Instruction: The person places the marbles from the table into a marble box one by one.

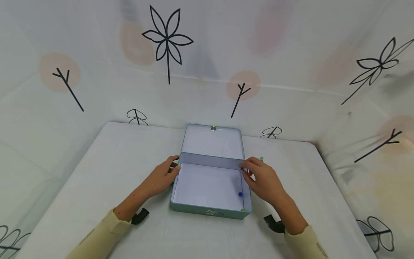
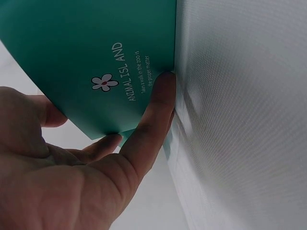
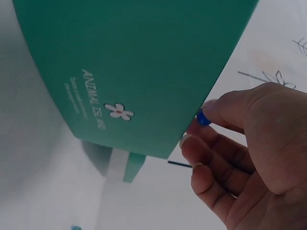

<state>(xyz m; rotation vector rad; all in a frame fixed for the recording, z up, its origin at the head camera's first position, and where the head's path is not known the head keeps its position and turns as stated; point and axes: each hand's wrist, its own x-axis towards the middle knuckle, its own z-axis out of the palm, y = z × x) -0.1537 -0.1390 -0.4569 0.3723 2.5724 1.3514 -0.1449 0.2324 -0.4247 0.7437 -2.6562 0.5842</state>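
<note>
A green metal box (image 1: 210, 212) with a pale inside stands on the white-covered table, its lid (image 1: 211, 142) swung back. My left hand (image 1: 163, 176) holds the box's left wall near the rear corner, thumb over the rim and fingers along the printed side (image 2: 105, 62). Over the right rear part of the rim, my right hand (image 1: 263, 180) pinches a small blue ball (image 3: 204, 118) between thumb and fingertips. Another blue ball (image 1: 240, 194) lies inside along the right wall. A yellowish-green marble (image 1: 243, 210) sits in the front right corner, partly hidden by the wall.
Behind my right hand, a greenish clear marble (image 1: 261, 158) lies on the table (image 1: 142, 144). A metal clasp (image 1: 213, 128) is on the lid's far edge. A white cloth with plant drawings (image 1: 200, 72) rises behind and beside the table.
</note>
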